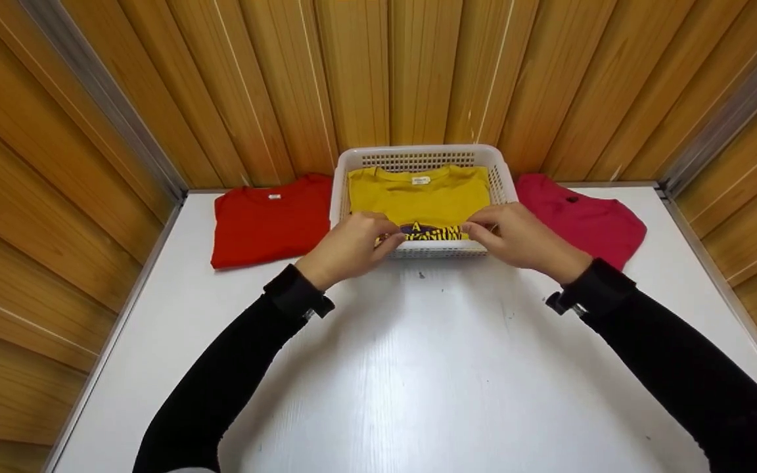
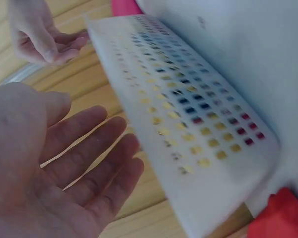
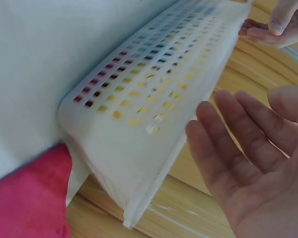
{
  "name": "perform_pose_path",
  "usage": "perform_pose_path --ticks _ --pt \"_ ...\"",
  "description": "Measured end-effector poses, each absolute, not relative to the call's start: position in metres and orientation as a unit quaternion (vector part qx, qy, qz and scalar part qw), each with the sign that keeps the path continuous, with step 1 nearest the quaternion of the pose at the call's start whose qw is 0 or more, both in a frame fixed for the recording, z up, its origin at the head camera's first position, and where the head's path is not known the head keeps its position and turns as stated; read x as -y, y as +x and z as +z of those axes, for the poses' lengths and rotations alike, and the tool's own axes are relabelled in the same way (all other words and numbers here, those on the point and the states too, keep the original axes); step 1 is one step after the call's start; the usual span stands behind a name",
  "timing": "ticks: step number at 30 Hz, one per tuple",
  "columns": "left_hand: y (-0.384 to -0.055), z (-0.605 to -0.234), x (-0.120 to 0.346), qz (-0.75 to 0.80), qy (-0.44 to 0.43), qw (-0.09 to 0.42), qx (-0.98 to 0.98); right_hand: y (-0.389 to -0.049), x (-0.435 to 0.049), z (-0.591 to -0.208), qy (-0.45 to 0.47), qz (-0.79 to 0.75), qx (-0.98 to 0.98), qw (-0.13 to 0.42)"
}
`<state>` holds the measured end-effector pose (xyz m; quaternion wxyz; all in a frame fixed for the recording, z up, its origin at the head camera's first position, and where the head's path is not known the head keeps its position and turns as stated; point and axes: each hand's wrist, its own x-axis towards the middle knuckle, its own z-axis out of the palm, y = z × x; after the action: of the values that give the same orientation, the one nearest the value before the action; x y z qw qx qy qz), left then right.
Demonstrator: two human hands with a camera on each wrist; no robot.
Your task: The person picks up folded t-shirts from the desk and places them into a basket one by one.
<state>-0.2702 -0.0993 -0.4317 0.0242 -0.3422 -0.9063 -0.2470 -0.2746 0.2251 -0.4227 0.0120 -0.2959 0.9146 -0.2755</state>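
A yellow T-shirt [image 1: 418, 200] with dark printed lettering lies folded inside a white plastic basket [image 1: 423, 246]. Over the basket's near left part hovers my left hand [image 1: 355, 246], its fingers loosely extended and nothing in them. The left wrist view shows that left hand [image 2: 84, 163] beside the basket's perforated wall [image 2: 188, 104]. My right hand [image 1: 520, 238] is at the near right part of the basket, thumb and fingers apart. In the right wrist view the right hand [image 3: 258, 148] holds nothing and its fingers are relaxed near the rim.
On the white table [image 1: 418, 368], a folded red shirt [image 1: 270, 226] lies left of the basket. A folded pink shirt [image 1: 589, 220] lies to its right. Wood-patterned panels [image 1: 418, 72] stand behind the basket and along both sides.
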Motion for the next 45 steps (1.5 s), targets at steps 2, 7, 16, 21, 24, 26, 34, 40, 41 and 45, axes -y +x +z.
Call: perform_pose_path --ticks 2,7,16,21,24,26,34,40,41,45 --pt "-0.259 -0.43 0.099 -0.267 -0.348 0.029 0.898 -0.263 -0.227 -0.424 -0.297 -0.281 -0.913 -0.001" --pt "-0.235 -0.448 0.098 -0.301 -0.366 0.018 0.881 -0.24 -0.24 -0.445 -0.293 -0.272 -0.915 0.054" --pt "-0.225 -0.5 0.105 -0.286 -0.353 0.013 0.891 -0.24 -0.3 -0.478 -0.206 -0.24 -0.944 0.096" --pt "-0.226 -0.509 0.105 -0.288 -0.343 0.01 0.894 -0.271 -0.34 -0.481 -0.114 -0.221 -0.966 0.07" --pt "-0.226 -0.509 0.102 -0.299 -0.334 0.006 0.894 -0.294 -0.358 -0.49 -0.059 -0.209 -0.974 0.065" --pt "-0.226 -0.509 0.099 -0.304 -0.33 0.003 0.894 -0.307 -0.365 -0.497 -0.027 -0.192 -0.978 0.077" --pt "-0.225 -0.509 0.092 -0.305 -0.335 -0.005 0.891 -0.329 -0.369 -0.508 0.004 -0.119 -0.982 0.144" --pt "-0.225 -0.51 0.095 -0.275 -0.326 -0.007 0.904 -0.328 -0.368 -0.507 -0.027 -0.083 -0.984 0.158" --pt "-0.224 -0.511 0.096 -0.265 -0.328 -0.008 0.907 -0.325 -0.368 -0.507 -0.032 -0.077 -0.983 0.161" --pt "-0.222 -0.514 0.098 -0.234 -0.341 0.0 0.91 -0.31 -0.37 -0.507 -0.05 -0.06 -0.983 0.168"
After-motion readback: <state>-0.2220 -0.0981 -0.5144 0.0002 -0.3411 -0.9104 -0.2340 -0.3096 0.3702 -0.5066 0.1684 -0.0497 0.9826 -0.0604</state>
